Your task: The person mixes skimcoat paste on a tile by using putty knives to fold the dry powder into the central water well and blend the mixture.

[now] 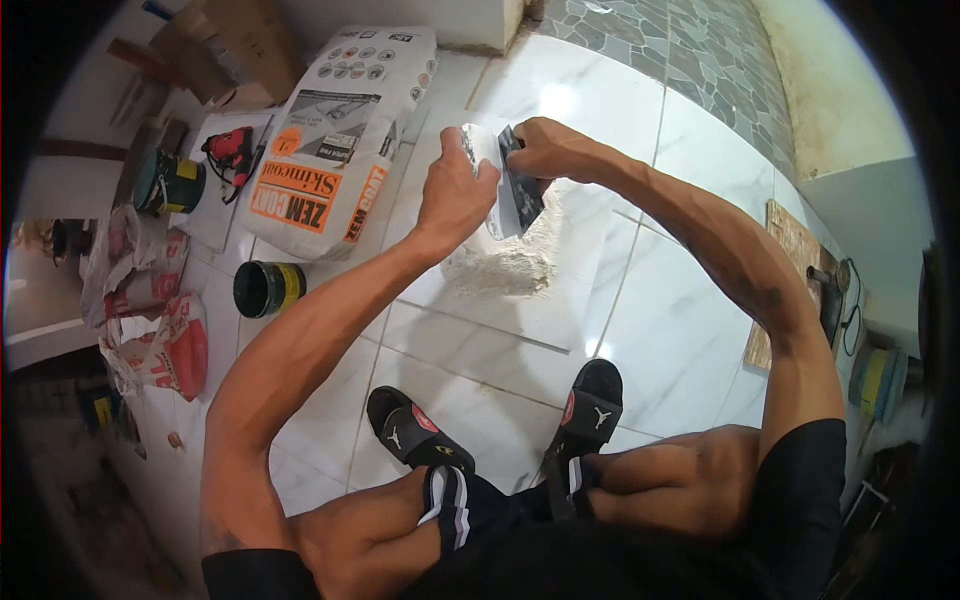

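My left hand is wrapped round a white, rounded, thin-walled piece, which looks smeared with pale material. Against its right side, my right hand grips a dark, flat-bladed scraper, tilted with its lower corner pointing down. The two tools touch or nearly touch; I cannot tell which. Below both hands a heap of off-white powder or paste lies on a white board on the floor. My palms hide part of each tool.
A large Zemcoat Skimcoat bag lies to the left. Near it are a dark green tub, another green tub, a red power tool and plastic bags. A wooden board lies at right. My sandalled feet are close below.
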Available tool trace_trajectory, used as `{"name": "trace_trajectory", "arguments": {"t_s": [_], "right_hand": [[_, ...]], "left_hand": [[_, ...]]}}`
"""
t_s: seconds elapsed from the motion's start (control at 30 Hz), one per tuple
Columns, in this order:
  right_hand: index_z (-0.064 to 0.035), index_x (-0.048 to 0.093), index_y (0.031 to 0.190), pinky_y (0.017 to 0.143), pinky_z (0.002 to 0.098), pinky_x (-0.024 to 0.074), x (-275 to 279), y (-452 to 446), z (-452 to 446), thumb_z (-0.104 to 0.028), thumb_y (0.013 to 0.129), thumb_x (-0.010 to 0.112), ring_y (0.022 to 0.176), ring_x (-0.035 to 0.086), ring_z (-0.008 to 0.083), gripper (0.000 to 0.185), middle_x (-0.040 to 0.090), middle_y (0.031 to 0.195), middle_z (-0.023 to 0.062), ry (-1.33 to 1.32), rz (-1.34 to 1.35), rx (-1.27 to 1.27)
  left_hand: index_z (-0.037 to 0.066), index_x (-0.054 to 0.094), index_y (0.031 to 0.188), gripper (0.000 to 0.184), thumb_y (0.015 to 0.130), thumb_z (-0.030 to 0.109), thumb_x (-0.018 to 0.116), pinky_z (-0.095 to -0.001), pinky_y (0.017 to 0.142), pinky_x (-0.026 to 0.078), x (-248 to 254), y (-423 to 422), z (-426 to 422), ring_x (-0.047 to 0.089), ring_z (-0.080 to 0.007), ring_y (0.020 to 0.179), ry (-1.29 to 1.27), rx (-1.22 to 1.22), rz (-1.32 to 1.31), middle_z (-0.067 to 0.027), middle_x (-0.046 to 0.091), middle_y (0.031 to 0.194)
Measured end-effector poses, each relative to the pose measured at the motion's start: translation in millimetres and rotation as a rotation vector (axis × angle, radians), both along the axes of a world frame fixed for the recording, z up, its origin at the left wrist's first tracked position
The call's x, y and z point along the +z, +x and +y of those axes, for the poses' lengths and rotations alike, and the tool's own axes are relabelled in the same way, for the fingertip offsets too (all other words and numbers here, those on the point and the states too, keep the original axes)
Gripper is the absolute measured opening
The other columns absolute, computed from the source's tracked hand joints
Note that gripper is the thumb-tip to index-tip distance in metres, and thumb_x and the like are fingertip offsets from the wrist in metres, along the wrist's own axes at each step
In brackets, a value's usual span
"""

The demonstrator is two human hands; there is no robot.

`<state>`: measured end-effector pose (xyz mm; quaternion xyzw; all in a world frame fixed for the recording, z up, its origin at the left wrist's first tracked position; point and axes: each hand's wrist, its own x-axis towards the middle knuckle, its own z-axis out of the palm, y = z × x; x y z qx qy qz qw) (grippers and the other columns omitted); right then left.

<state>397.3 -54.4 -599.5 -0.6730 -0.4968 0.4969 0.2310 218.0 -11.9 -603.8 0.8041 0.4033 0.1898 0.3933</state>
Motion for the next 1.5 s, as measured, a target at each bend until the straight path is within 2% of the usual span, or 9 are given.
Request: {"name": "trace_trajectory", "arguments": {"t_s": [0.2,0.4,0.53,0.6,0.8,0.93,1.03,1.13,1.5], "right_hand": [[0.0125,0.064,0.101,0.063,0.0343,0.0595,32,6,-24,-0.010,0.080,0.054,0.068,0.067,0.0222,0.032,0.066,0.078,0.0164,0.066,0.006,-0.089],[0.0142,0.061,0.107,0.070,0.0369,0.0624,21,49,-35,-0.012,0.081,0.057,0.076,0.068,0.0237,0.037,0.066,0.091,0.0177,0.034,0.078,-0.187],[0.0105,0.061,0.107,0.071,0.0387,0.0625,-11,78,-64,-0.011,0.078,0.063,0.079,0.067,0.0234,0.036,0.065,0.092,0.0159,-0.113,0.069,-0.289],[0.0140,0.062,0.093,0.067,0.0407,0.0636,-37,85,-89,-0.003,0.076,0.063,0.075,0.069,0.0266,0.025,0.065,0.087,0.0166,-0.170,0.101,-0.406],[0.0109,0.058,0.098,0.075,0.0500,0.0618,-113,63,-175,0.004,0.082,0.057,0.086,0.067,0.0316,0.017,0.063,0.095,0.0181,-0.423,0.354,-0.650],[0.0048,0.050,0.117,0.085,0.0497,0.0586,-131,38,-201,-0.002,0.091,0.055,0.097,0.066,0.0304,0.027,0.061,0.108,0.0166,-0.479,0.398,-0.696],[0.0099,0.051,0.116,0.083,0.0470,0.0605,-136,15,-201,-0.002,0.089,0.056,0.099,0.065,0.0301,0.030,0.060,0.110,0.0190,-0.431,0.425,-0.722],[0.0078,0.049,0.121,0.085,0.0458,0.0602,-132,-5,-193,-0.003,0.090,0.056,0.103,0.064,0.0300,0.034,0.060,0.113,0.0186,-0.438,0.429,-0.716],[0.0003,0.052,0.123,0.076,0.0402,0.0589,-114,0,-169,-0.007,0.093,0.055,0.086,0.066,0.0222,0.031,0.061,0.098,0.0099,-0.390,0.508,-0.658]], "left_hand": [[-0.006,0.034,0.115,0.040,0.085,0.013,0.055,-0.0553,0.082,0.047,-14,12,-1,0.062,-0.0512,0.085,0.057,-0.038,0.049,-0.0342,0.063,0.089],[-0.007,0.036,0.113,0.040,0.085,0.014,0.056,-0.0542,0.082,0.048,-21,-3,11,0.063,-0.0505,0.086,0.085,-0.065,0.059,-0.0347,0.063,0.090],[-0.008,0.037,0.117,0.043,0.086,0.015,0.056,-0.0530,0.082,0.048,-15,-12,17,0.063,-0.0505,0.087,0.100,-0.065,0.105,-0.0354,0.063,0.090],[-0.007,0.038,0.118,0.043,0.086,0.016,0.057,-0.0522,0.082,0.048,-16,-19,22,0.063,-0.0494,0.088,0.114,-0.089,0.066,-0.0348,0.063,0.091],[-0.004,0.041,0.123,0.046,0.087,0.017,0.060,-0.0500,0.081,0.049,-32,-39,31,0.064,-0.0474,0.088,0.052,-0.145,0.007,-0.0304,0.065,0.093],[-0.003,0.041,0.125,0.047,0.088,0.018,0.060,-0.0481,0.081,0.049,-44,-50,35,0.065,-0.0439,0.090,0.045,-0.178,0.073,-0.0293,0.065,0.095],[-0.002,0.046,0.124,0.042,0.091,0.019,0.060,-0.0402,0.077,0.049,-43,-53,32,0.063,-0.0298,0.085,0.019,-0.192,0.079,-0.0210,0.063,0.101],[-0.004,0.041,0.125,0.046,0.089,0.019,0.059,-0.0458,0.078,0.049,-33,-50,26,0.065,-0.0398,0.084,-0.044,-0.211,0.097,-0.0271,0.064,0.091],[-0.006,0.041,0.122,0.045,0.088,0.018,0.058,-0.0491,0.080,0.049,-51,-38,16,0.065,-0.0448,0.088,-0.125,-0.299,0.066,-0.0310,0.064,0.092]]}}
